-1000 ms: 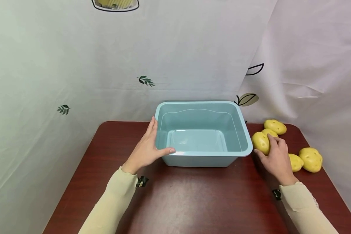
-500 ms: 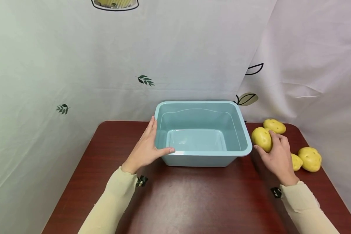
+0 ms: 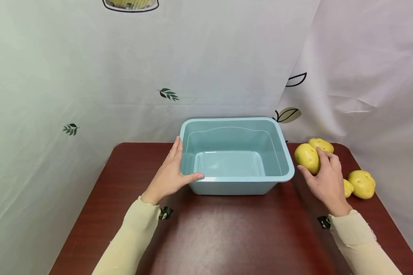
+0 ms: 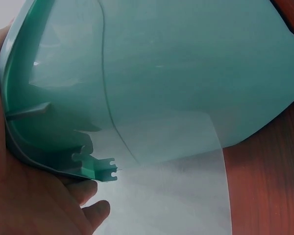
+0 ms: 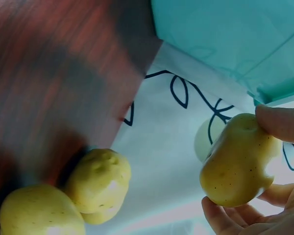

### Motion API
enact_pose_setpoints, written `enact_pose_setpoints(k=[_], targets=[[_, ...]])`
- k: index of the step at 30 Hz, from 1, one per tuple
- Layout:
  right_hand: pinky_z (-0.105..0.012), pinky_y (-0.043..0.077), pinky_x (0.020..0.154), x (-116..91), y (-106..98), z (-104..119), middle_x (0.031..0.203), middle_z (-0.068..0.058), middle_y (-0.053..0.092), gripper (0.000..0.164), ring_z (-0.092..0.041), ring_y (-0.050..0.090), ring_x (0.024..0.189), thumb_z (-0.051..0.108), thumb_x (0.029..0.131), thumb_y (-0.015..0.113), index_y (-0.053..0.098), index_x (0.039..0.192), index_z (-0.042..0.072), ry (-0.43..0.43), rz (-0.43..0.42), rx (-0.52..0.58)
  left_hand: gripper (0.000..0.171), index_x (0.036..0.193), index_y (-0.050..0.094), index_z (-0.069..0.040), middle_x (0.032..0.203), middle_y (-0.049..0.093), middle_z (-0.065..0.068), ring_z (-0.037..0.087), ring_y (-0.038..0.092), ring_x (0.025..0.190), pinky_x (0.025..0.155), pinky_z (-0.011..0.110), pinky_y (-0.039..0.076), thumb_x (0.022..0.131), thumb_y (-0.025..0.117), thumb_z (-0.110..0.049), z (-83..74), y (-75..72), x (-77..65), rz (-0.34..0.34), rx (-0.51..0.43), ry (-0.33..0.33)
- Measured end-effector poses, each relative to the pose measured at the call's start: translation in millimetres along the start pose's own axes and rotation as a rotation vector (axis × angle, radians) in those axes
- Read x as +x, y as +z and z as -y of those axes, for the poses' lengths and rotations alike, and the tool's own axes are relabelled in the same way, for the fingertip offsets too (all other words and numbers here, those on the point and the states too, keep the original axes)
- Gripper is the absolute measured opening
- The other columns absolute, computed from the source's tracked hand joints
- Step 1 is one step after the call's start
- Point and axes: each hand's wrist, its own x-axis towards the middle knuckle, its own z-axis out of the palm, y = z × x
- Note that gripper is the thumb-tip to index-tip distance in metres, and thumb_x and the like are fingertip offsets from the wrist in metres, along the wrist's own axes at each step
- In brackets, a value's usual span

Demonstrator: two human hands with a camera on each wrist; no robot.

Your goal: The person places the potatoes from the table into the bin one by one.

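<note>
With its thumb and fingers, my right hand (image 3: 325,179) grips a yellow potato (image 3: 307,159) just right of the basin. In the right wrist view the potato (image 5: 235,164) hangs off the table, thumb on one side and fingertips on the other. A light blue plastic basin (image 3: 241,179) stands at the back middle with nothing inside. My left hand (image 3: 166,173) rests against its front left corner, fingers straight along the left side and thumb lying over the front rim. The left wrist view shows this hand (image 4: 34,196) touching the basin's rim (image 4: 10,54) from outside.
Another potato (image 3: 321,145) lies behind the held one. Two more potatoes lie right of my right hand: a large one (image 3: 362,184) and one partly hidden (image 3: 348,188). The dark red table (image 3: 227,229) meets a patterned white cloth (image 3: 227,68) at the back.
My right hand has lifted the potato off the table, slightly up and away. The left hand and basin have kept their place; the head view has shifted slightly.
</note>
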Motion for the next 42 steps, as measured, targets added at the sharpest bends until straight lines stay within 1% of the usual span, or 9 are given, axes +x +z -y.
enact_pose_setpoints(k=[3,8,13,22,35,42], targets=[[-0.065,0.035,0.093,1.9,-2.0,3.7,0.133,-0.035,0.043,0.079,-0.05,0.039,0.121,0.014,0.082,0.081,0.042,0.148,-0.006,0.0,-0.008,0.004,0.125,0.161,-0.002,-0.01,0.166,-0.014,-0.012,0.018,0.001,0.154,0.119,0.051,0.022,0.08,0.071,-0.07,0.5,0.1,0.3,0.002,0.001,-0.003],[-0.065,0.034,0.094,3.6,-5.4,9.3,0.133,-0.034,0.044,0.077,-0.048,0.039,0.122,0.015,0.083,0.08,0.044,0.147,-0.006,0.009,-0.022,0.013,0.125,0.161,-0.003,-0.011,0.166,-0.014,-0.012,0.022,0.001,0.154,0.119,0.052,0.02,0.079,0.068,-0.074,1.3,0.5,0.7,0.009,0.005,-0.008],[-0.065,0.034,0.094,4.3,-7.7,14.1,0.133,-0.033,0.045,0.077,-0.047,0.04,0.123,0.016,0.083,0.08,0.044,0.148,-0.006,0.006,-0.032,0.021,0.125,0.161,-0.002,-0.01,0.166,-0.014,-0.012,0.025,0.002,0.154,0.119,0.052,0.019,0.08,0.07,-0.072,1.4,0.5,0.1,0.009,0.001,-0.009],[-0.063,0.036,0.094,6.2,-11.3,22.2,0.134,-0.031,0.047,0.077,-0.046,0.042,0.122,0.014,0.08,0.083,0.047,0.146,-0.006,-0.032,-0.06,0.042,0.126,0.161,-0.001,-0.01,0.166,-0.014,-0.013,0.023,0.002,0.154,0.119,0.052,0.02,0.078,0.067,-0.076,1.1,0.6,-0.1,0.007,0.0,-0.006],[-0.061,0.037,0.096,9.4,-16.6,34.6,0.135,-0.028,0.052,0.075,-0.045,0.045,0.123,0.013,0.078,0.084,0.052,0.144,-0.003,-0.088,-0.122,0.086,0.126,0.162,-0.001,-0.01,0.166,-0.014,-0.012,0.024,0.002,0.154,0.119,0.053,0.019,0.079,0.067,-0.075,1.5,0.3,-0.2,0.005,-0.004,-0.001],[-0.059,0.037,0.091,8.8,-20.1,43.7,0.135,-0.027,0.052,0.077,-0.043,0.046,0.122,0.014,0.077,0.085,0.051,0.145,-0.001,-0.101,-0.116,0.093,0.126,0.162,-0.001,-0.009,0.166,-0.014,-0.012,0.024,0.002,0.154,0.12,0.052,0.018,0.079,0.067,-0.075,1.8,-0.3,-0.4,0.004,-0.006,0.0]])
